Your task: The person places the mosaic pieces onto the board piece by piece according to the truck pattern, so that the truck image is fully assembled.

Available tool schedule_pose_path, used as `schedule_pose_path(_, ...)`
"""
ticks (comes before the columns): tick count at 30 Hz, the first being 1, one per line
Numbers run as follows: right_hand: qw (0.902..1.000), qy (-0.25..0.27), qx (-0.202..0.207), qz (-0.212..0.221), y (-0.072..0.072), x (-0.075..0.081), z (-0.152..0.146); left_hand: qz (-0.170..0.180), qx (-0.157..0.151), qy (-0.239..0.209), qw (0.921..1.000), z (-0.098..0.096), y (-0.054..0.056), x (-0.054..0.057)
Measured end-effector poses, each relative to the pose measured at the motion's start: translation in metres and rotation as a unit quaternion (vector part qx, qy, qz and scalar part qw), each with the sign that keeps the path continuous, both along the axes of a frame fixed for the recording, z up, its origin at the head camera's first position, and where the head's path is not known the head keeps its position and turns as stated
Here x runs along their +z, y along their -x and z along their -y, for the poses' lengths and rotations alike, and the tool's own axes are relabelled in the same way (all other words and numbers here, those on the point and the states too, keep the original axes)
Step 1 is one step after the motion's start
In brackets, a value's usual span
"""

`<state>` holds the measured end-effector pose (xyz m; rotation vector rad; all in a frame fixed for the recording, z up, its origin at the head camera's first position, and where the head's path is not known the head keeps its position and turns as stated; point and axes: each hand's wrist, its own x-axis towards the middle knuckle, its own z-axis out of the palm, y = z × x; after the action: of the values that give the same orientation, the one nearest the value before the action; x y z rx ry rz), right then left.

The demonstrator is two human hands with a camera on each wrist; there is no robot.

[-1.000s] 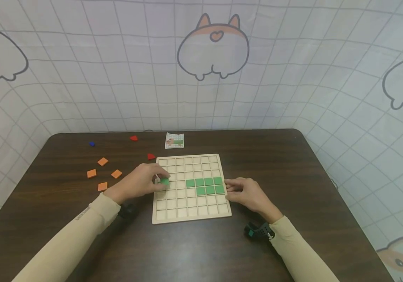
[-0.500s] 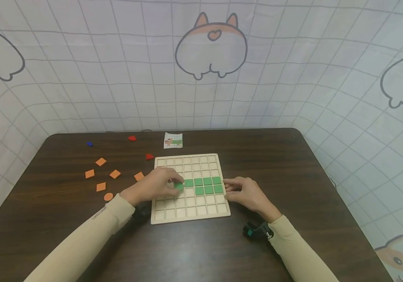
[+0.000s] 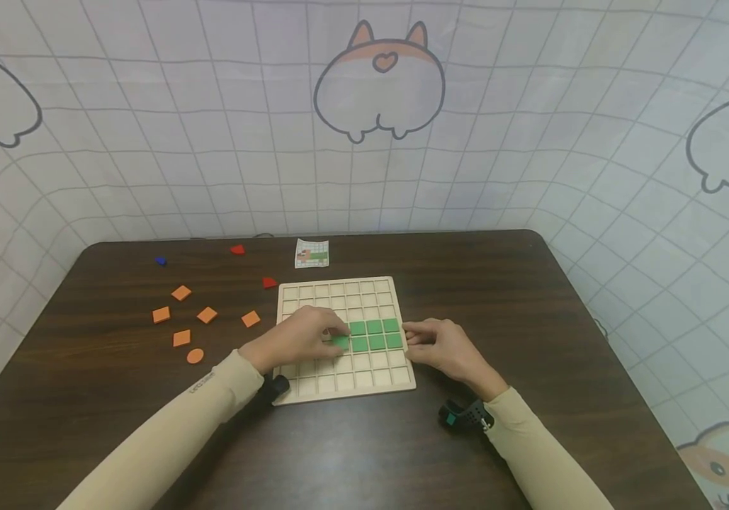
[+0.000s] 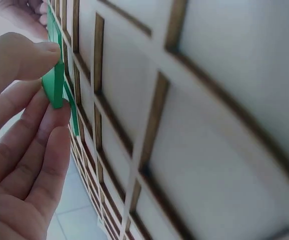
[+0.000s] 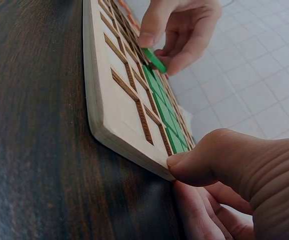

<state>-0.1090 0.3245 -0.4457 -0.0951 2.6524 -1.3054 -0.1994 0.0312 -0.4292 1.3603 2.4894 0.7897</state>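
In the head view my left hand [image 3: 303, 336] is over the middle of a pale wooden grid board [image 3: 364, 381]. Thumb and fingers pinch a green square tile [image 4: 54, 90], tilted close above the cells in the left wrist view. Several green tiles [image 3: 377, 343] fill neighbouring cells in two rows, right of the held one; my left fingers cover part of the upper row. At the board's right edge, my right hand [image 3: 443, 347] holds the rim. In the right wrist view its thumb [image 5: 187, 165] lies on the rim's top, with the other fingers down at the side.
Left of the board lie several orange squares [image 3: 207, 315] and an orange disc [image 3: 195, 355]. Behind them are two red pieces [image 3: 269, 282] and a small blue piece [image 3: 161, 261]. A printed pattern card [image 3: 312, 253] lies beyond the board on the dark table [image 3: 351, 453].
My left hand has carried the green tile rightward across the board, from its left edge to beside the placed tiles. The right hand has stayed at the board's edge.
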Motion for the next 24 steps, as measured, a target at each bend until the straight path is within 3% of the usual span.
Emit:
schedule_pose_path(6, 1.0000, 0.001, 0.004, -0.001, 0.0018, 0.0028, -0.0003, -0.021, -0.003, 0.000, 0.9998, -0.0036, 0.0002, 0.0004)
schedule_pose_path(24, 0.9999, -0.004, -0.004, 0.011, 0.0028, 0.0050, -0.0017, 0.008, -0.001, 0.008, 0.9999, -0.0046, -0.0009, 0.0026)
